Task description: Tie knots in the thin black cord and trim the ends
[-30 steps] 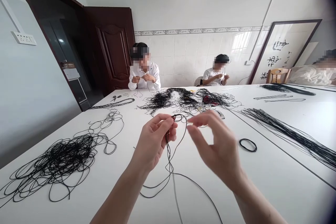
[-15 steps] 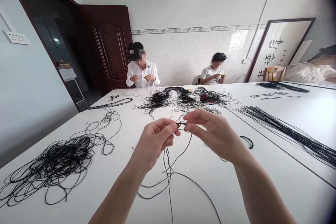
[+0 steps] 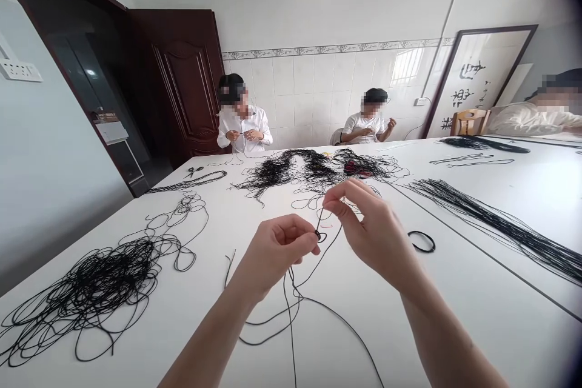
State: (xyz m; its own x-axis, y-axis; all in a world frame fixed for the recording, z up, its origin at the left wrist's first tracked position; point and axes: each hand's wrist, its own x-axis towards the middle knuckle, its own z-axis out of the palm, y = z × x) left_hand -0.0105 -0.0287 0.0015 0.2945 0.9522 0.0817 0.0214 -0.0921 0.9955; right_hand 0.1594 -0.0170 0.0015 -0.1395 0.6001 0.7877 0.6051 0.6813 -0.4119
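Note:
Between thumb and fingers, my left hand [image 3: 284, 248] pinches a black cord [image 3: 322, 236] where it forms a small loop or knot. Up and to the right of it, my right hand [image 3: 364, 218] is closed on a strand of the same cord, drawn taut between the two hands. Long tails of the cord hang below my left hand and spread over the white table [image 3: 345, 339]. To the right of my right hand lies a black cord ring [image 3: 422, 241]. A small reddish bit [image 3: 326, 226] shows on the table behind the cord.
A tangled heap of black cord [image 3: 113, 273] lies at left, more tangles [image 3: 273, 173] at the back. Scissors [image 3: 195, 171] rest near the far left edge. A long bundle of cords [image 3: 500, 221] stretches along the right. Several people sit around the table.
My right hand has moved slightly up from the loop and now pulls a strand upward. The loop by my left hand has become smaller, and that hand sits a little lower.

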